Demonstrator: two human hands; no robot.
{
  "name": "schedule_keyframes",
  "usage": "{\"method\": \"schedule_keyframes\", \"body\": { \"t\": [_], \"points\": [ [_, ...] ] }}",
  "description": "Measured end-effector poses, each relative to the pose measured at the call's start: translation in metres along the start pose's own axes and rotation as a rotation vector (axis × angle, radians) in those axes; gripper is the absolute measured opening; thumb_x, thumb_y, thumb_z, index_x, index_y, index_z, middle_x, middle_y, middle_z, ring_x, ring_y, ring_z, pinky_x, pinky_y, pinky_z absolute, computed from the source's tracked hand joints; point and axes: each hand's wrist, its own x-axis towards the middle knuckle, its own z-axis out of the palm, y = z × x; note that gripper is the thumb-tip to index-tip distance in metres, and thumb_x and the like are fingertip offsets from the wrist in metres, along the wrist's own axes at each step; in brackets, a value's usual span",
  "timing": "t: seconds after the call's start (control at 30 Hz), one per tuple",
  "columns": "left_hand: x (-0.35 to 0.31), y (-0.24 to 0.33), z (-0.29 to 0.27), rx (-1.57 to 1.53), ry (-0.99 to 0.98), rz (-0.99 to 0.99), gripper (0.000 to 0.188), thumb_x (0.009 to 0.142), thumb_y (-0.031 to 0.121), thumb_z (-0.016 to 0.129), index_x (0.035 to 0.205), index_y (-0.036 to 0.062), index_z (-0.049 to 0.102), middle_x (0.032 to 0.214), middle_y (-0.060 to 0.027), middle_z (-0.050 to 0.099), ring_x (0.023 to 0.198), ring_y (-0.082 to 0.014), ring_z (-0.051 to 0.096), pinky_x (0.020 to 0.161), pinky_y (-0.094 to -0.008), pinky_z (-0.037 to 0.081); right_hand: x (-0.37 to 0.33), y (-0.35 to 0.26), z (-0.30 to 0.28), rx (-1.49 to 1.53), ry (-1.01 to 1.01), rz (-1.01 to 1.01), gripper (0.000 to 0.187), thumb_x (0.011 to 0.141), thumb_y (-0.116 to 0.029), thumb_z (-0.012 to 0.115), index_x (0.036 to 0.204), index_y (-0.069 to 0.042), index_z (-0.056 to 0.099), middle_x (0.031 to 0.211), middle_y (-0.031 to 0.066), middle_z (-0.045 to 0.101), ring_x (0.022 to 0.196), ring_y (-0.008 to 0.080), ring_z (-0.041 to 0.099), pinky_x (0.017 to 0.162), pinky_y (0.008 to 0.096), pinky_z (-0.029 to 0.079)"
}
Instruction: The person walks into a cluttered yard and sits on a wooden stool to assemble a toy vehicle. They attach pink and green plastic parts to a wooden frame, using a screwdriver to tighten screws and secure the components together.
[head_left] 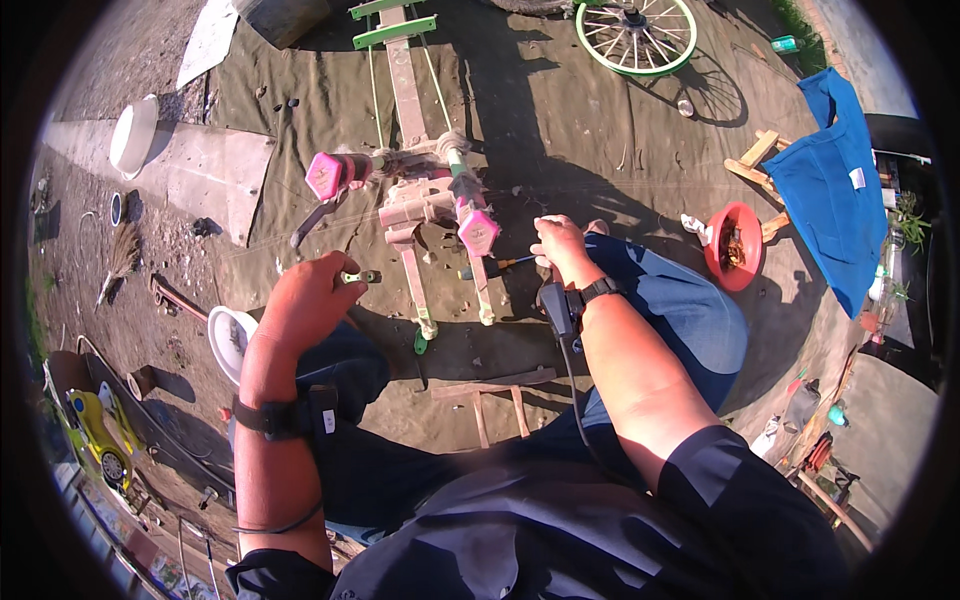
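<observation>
My left hand (310,295) is closed, thumb and finger pinching a small pale-green piece (361,277) with what look like holes in it. My right hand (562,246) has its fingers curled together; whatever they hold, if anything, is hidden. Beside its fingertips is the tip of a screwdriver (470,272), its yellow and dark handle pointing left. Between and beyond my hands lies a dusty frame (408,95) with green crossbars and legs. Two pink hexagonal ends (324,177) stick out of it, the right one closer to my right hand.
A green-rimmed spoked wheel (637,35) lies at the far right. Nearer are a red bowl (752,250) with brown bits and a blue cloth (835,190) over a wooden stand. At left are a white tub (134,137), a white bowl (232,340) and a yellow toy vehicle (95,430).
</observation>
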Motion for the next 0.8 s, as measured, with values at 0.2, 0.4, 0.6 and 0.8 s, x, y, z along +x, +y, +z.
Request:
{"method": "schedule_keyframes", "body": {
  "t": [0.2,0.4,0.6,0.8],
  "points": [
    [0.012,0.006,-0.001,-0.008,-0.041,-0.062,0.028,0.083,0.027,0.068,0.098,0.0039,0.066,0.076,-0.017,0.067,0.077,-0.0347,0.066,0.068,-0.043,0.049,-0.006,0.005,0.018,0.028,0.048,0.034,0.016,0.092,-0.021,0.061,0.1,-0.008,0.058,0.071,0.0009,0.054,0.052,0.013,0.055,0.04,0.0255,0.039],
    [0.02,-0.002,0.002,-0.005,0.006,-0.048,0.029,0.083,0.029,0.069,0.098,0.0036,0.066,0.076,-0.0165,0.066,0.075,-0.034,0.065,0.067,-0.0424,0.049,-0.011,-0.024,0.03,-0.005,-0.039,-0.007,0.034,0.092,-0.037,0.064,0.11,-0.008,0.059,0.083,0.002,0.06,0.064,0.0138,0.06,0.053,0.0254,0.046],
    [0.022,-0.018,-0.001,-0.021,0.036,-0.153,0.035,0.085,0.037,0.066,0.092,0.0024,0.068,0.074,-0.0175,0.066,0.074,-0.035,0.065,0.067,-0.0437,0.049,-0.077,-0.114,0.072,-0.199,-0.336,-0.432,0.053,0.091,-0.047,0.064,0.119,-0.002,0.061,0.106,0.0115,0.066,0.094,0.0195,0.065,0.076,0.0314,0.052],
    [0.014,-0.029,-0.004,-0.01,0.076,-0.202,0.044,0.085,0.044,0.064,0.085,0.0005,0.069,0.078,-0.0214,0.066,0.076,-0.0388,0.064,0.069,-0.0461,0.049,-0.137,-0.141,0.098,-0.945,-0.277,-0.827,0.054,0.08,-0.045,0.07,0.109,-0.001,0.065,0.104,0.0175,0.062,0.092,0.0337,0.066,0.079,0.0399,0.053]
  ]
}}
